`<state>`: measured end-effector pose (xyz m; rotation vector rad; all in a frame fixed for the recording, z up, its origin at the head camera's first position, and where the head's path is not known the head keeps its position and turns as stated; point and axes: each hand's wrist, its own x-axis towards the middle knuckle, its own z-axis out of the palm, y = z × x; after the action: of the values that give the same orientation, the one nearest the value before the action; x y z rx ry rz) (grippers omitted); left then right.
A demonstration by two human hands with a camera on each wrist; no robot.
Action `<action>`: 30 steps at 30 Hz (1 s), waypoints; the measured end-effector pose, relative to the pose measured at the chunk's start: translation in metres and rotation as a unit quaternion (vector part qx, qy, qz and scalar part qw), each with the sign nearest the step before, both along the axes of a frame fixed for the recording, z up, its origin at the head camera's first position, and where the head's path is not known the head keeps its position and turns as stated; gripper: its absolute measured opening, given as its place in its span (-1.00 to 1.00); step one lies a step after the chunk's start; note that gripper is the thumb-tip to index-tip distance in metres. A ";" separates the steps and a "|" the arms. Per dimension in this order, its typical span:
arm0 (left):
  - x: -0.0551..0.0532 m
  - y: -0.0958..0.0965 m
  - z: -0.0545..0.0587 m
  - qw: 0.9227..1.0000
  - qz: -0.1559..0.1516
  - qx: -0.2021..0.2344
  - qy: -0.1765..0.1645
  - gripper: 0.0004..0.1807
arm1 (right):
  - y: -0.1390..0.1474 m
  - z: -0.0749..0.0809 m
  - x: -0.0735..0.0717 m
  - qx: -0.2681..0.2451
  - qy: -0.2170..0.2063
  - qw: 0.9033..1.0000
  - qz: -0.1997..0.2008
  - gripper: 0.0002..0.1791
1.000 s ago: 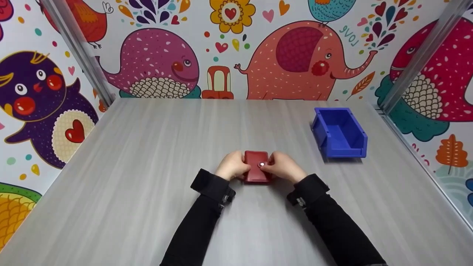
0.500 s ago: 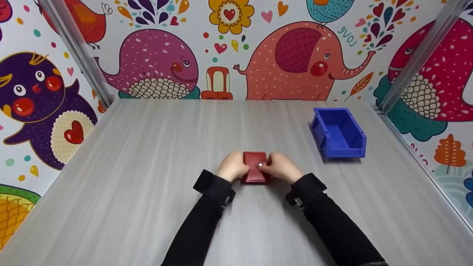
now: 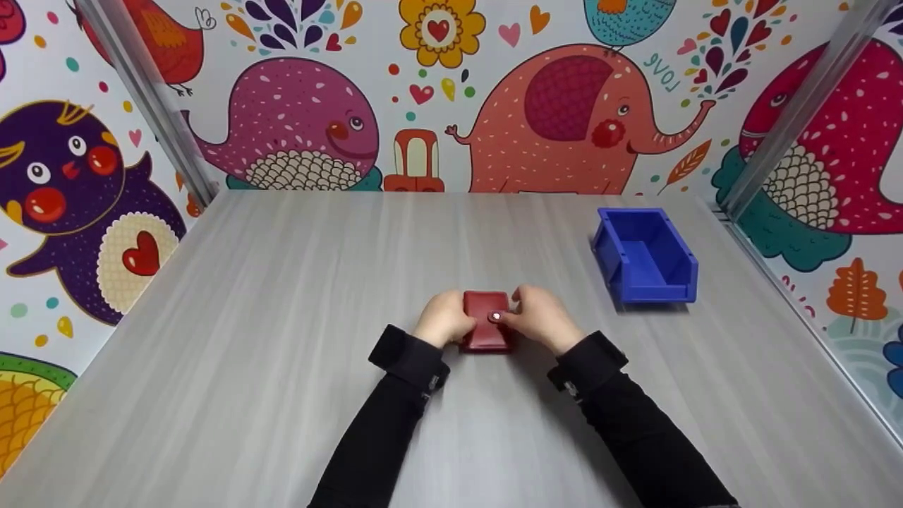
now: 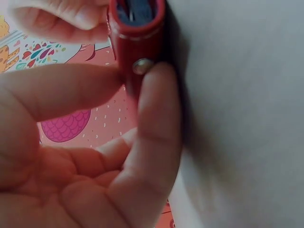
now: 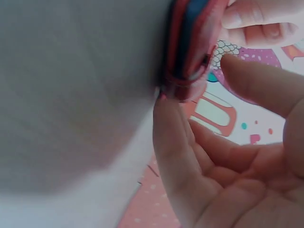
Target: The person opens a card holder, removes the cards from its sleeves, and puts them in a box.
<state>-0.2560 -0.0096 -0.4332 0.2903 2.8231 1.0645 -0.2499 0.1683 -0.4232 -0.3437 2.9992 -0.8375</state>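
Observation:
A small red wallet [image 3: 482, 333] with a round metal snap [image 3: 497, 317] stands on the table between both hands. My left hand [image 3: 444, 316] holds its left edge, thumb on the front and forefinger [image 4: 161, 102] at the side by the table, as the left wrist view shows. My right hand [image 3: 544, 319] is at the right edge, its thumb near the snap in the head view. In the right wrist view its forefinger [image 5: 168, 128] meets the wallet's edge, while the thumb [image 5: 251, 80] shows a gap from the leather. Dark blue layers [image 5: 190, 28] show inside the wallet.
A blue plastic bin [image 3: 656, 292] stands at the right on the pale wood-grain table [image 3: 317, 282]. Panels with cartoon animals [image 3: 550, 141] and metal posts [image 3: 797, 127] border the table at the back and sides.
My right fingers have spread and drawn slightly off the wallet's right edge, while the thumb stays near the snap. The left hand keeps its hold, and the wallet has barely moved.

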 end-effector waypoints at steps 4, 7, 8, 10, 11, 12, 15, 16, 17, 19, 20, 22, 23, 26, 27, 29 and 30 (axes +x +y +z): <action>-0.001 -0.001 0.000 1.000 0.001 0.005 -0.004 -0.93 | -0.006 0.002 0.001 0.025 0.062 0.998 0.007 -0.65; -0.001 -0.001 0.001 1.000 0.002 0.007 -0.007 -0.92 | -0.011 0.000 0.003 0.046 0.080 0.996 0.019 -0.73; -0.001 -0.001 0.000 1.000 0.002 0.007 -0.007 -0.90 | -0.013 -0.001 0.004 0.051 0.082 0.995 0.023 -0.74; -0.001 -0.002 0.000 1.000 0.003 0.010 -0.009 -0.87 | -0.015 -0.003 0.005 0.060 0.087 0.994 0.028 -0.74; -0.001 -0.002 0.000 1.000 0.004 0.012 -0.011 -0.86 | -0.016 -0.003 0.005 0.063 0.090 0.993 0.030 -0.74; -0.001 -0.002 0.000 1.000 0.005 0.013 -0.012 -0.85 | -0.016 -0.004 0.005 0.066 0.092 0.993 0.032 -0.73; -0.001 -0.002 0.000 1.000 0.005 0.011 -0.014 -0.84 | -0.017 -0.007 0.004 0.076 0.098 0.992 0.032 -0.70; -0.001 -0.002 0.000 1.000 0.005 0.010 -0.014 -0.84 | -0.018 -0.007 0.004 0.078 0.097 0.992 0.031 -0.69; -0.002 -0.002 0.000 1.000 0.005 0.008 -0.012 -0.85 | -0.018 -0.007 0.004 0.079 0.096 0.992 0.030 -0.69; -0.002 -0.002 0.000 1.000 0.004 0.003 -0.011 -0.86 | -0.018 -0.007 0.003 0.081 0.092 0.992 0.028 -0.67; -0.002 -0.002 0.000 1.000 0.004 0.002 -0.011 -0.86 | -0.019 -0.008 0.002 0.081 0.089 0.992 0.028 -0.67; -0.002 -0.002 0.000 1.000 0.004 0.001 -0.010 -0.86 | -0.019 -0.007 0.002 0.080 0.085 0.993 0.027 -0.67; -0.002 -0.003 0.000 1.000 0.004 0.001 -0.011 -0.86 | -0.019 -0.008 0.002 0.080 0.085 0.993 0.027 -0.67; -0.001 -0.003 0.000 1.000 0.005 0.009 -0.019 -0.83 | -0.019 -0.008 0.002 0.077 0.085 0.993 0.028 -0.69; -0.001 -0.004 0.000 1.000 0.005 0.012 -0.023 -0.82 | -0.019 -0.008 0.002 0.076 0.086 0.993 0.028 -0.69; -0.001 -0.004 0.000 0.999 0.006 0.016 -0.030 -0.81 | -0.018 -0.008 0.001 0.074 0.087 0.993 0.027 -0.69; -0.001 -0.004 -0.001 0.999 0.007 0.018 -0.033 -0.81 | -0.018 -0.008 0.001 0.075 0.087 0.993 0.027 -0.69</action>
<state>-0.2575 -0.0133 -0.4339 0.2352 2.7539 1.1062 -0.2487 0.1500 -0.4308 -0.5177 3.1710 -0.6036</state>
